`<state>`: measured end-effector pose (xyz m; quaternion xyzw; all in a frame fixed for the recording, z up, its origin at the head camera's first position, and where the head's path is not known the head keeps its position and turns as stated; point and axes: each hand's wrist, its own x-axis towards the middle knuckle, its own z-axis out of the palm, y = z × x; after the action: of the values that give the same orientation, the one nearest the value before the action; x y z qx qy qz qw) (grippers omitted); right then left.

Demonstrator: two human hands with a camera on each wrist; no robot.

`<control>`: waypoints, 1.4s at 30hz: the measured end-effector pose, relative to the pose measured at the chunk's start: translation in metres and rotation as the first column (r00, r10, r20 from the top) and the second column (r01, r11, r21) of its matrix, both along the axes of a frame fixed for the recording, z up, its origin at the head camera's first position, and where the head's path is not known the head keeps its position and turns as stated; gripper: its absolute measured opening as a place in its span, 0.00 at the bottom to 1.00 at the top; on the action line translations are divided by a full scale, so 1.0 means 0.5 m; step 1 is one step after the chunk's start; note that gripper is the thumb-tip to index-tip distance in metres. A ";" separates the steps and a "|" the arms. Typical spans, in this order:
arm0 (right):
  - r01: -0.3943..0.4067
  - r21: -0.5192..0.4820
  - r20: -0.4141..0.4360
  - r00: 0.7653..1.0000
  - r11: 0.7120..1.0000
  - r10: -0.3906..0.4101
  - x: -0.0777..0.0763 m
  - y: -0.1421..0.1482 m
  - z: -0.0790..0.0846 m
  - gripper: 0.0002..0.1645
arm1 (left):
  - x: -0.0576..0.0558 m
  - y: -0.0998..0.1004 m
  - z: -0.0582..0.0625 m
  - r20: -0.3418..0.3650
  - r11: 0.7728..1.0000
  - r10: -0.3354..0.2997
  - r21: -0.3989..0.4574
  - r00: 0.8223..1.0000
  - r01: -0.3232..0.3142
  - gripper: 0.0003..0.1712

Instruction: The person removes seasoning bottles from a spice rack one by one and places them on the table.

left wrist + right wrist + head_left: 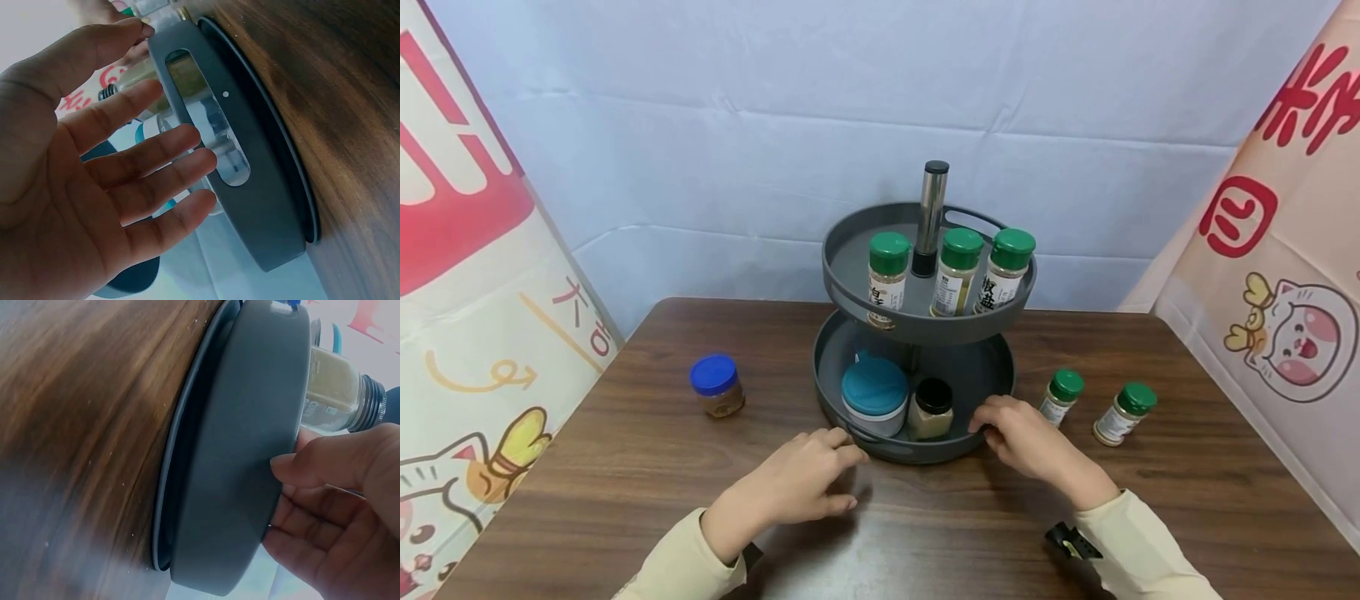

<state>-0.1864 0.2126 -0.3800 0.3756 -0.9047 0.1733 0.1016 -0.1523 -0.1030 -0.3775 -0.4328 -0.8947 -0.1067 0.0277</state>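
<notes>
A grey two-tier turntable rack (940,332) stands at the back of the table. My right hand (1026,437) pinches the right front rim of the lower tray (917,452); in the right wrist view the thumb (294,469) lies on its outer wall and the fingers reach inside. Just off the tray's front left side is my left hand (797,479), fingers spread and holding nothing, near the slotted handle (212,125). The lower tray holds a white container with a blue lid (875,386) and a black-capped jar (931,408).
Several green-capped spice bottles (955,271) stand on the upper tray around a metal post (932,204). To the right, two more green-capped bottles (1120,415) are on the wooden table (955,525). A blue-lidded jar (717,386) sits at the left.
</notes>
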 end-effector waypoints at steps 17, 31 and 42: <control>0.027 0.001 0.009 1.000 1.000 -0.027 -0.002 0.004 0.002 0.10 | -0.002 -0.002 0.004 0.008 0.999 0.033 -0.008 0.999 -0.033 0.24; 0.357 -0.001 0.097 0.930 0.934 -0.355 -0.014 0.018 0.019 0.15 | -0.015 -0.007 0.018 -0.031 0.998 0.056 0.039 0.998 -0.055 0.23; 0.472 0.171 0.338 0.796 0.865 -0.501 -0.046 0.018 0.028 0.37 | -0.024 -0.009 0.031 -0.052 0.996 0.064 0.060 0.997 -0.060 0.21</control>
<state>-0.2094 0.2214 -0.3660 0.0943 -0.9792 0.1739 -0.0449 -0.1645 -0.1078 -0.3621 -0.4066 -0.9032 -0.1201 0.0676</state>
